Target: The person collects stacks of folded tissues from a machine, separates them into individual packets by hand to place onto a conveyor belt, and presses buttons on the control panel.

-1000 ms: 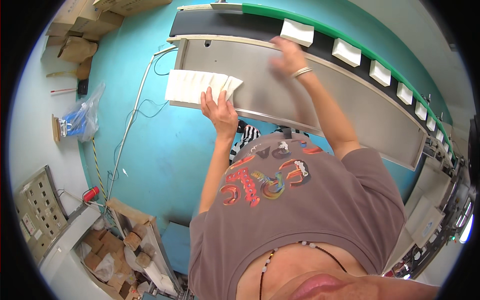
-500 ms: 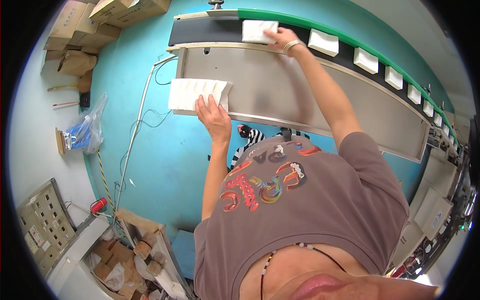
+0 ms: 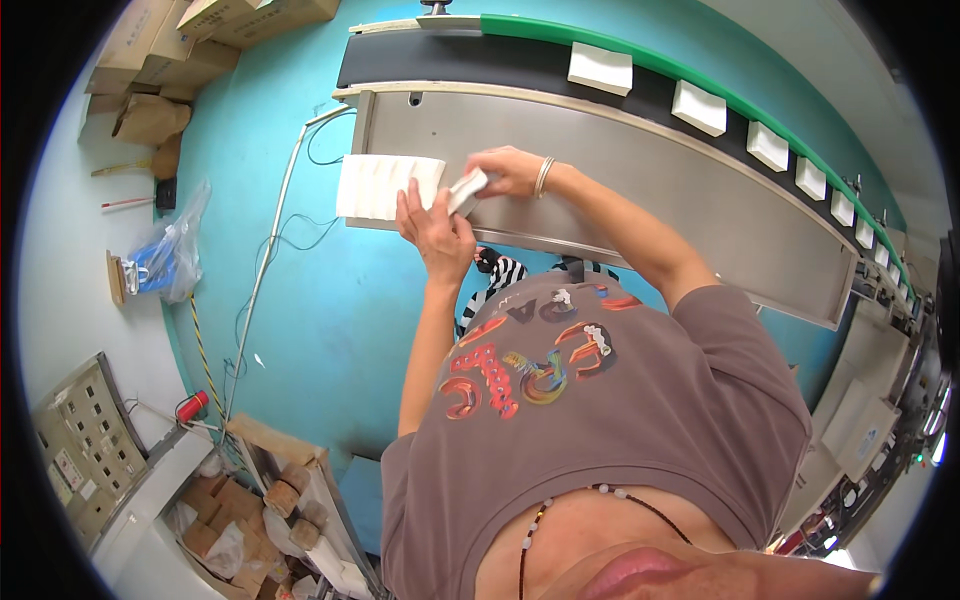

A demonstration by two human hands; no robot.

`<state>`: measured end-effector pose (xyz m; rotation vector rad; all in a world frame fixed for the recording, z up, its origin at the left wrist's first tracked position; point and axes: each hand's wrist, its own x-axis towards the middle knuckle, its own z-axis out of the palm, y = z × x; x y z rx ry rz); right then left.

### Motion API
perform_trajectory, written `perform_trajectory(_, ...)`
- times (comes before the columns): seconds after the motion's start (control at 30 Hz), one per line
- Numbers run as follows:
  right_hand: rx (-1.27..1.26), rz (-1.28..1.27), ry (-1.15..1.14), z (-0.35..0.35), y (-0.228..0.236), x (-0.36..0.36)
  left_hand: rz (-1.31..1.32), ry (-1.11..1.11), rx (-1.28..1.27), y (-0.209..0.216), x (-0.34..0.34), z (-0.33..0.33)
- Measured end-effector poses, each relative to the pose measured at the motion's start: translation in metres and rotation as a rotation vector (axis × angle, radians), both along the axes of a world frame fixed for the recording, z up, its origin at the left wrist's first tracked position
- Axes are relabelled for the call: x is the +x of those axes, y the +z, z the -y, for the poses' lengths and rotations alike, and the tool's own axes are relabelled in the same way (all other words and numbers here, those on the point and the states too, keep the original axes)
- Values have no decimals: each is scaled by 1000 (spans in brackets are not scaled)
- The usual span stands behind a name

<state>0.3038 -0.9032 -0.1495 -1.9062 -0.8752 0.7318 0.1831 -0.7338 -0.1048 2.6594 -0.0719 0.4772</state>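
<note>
A row of white folded tissue packs (image 3: pixel 385 188) stands on edge, pressed side by side, at the left end of the metal tray. At the row's right end rests my left hand (image 3: pixel 438 235), its fingers stretched out and apart against the packs. Gripped in my right hand (image 3: pixel 512 172) is a single tissue pack (image 3: pixel 466 192), tilted and slightly blurred, close beside that end of the row. My left fingertips come up to this pack; whether they also grip it is hard to see.
Beyond the tray (image 3: pixel 620 190) runs a black conveyor belt (image 3: pixel 430 60) with a green guide rail (image 3: pixel 530 27). Several white packs (image 3: pixel 600 70) lie spaced along it toward the right. Cardboard boxes (image 3: pixel 150 45) are piled at the far left. A thin metal pole (image 3: pixel 275 240) and cables stand left of the tray.
My right hand has taken a pack off the belt and brought it toward me, to the row's right end. The packs on the belt have shifted left.
</note>
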Motion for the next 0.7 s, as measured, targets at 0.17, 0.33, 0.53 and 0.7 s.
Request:
perform_trajectory(0.17, 246, -655, -614, 20, -15, 51, 49, 196, -24, -21, 8, -24)
perform_trajectory(0.33, 5, -365, -1040, 71, -27, 128, 6, 111, 59, -37, 14, -37)
perform_trajectory(0.53, -261, 261, -937, 51, -1, 86, 51, 133, 53, -45, 22, -41)
perform_trajectory(0.7, -16, 550, -198, -30, -26, 19, 27, 46, 24, -49, 24, -47)
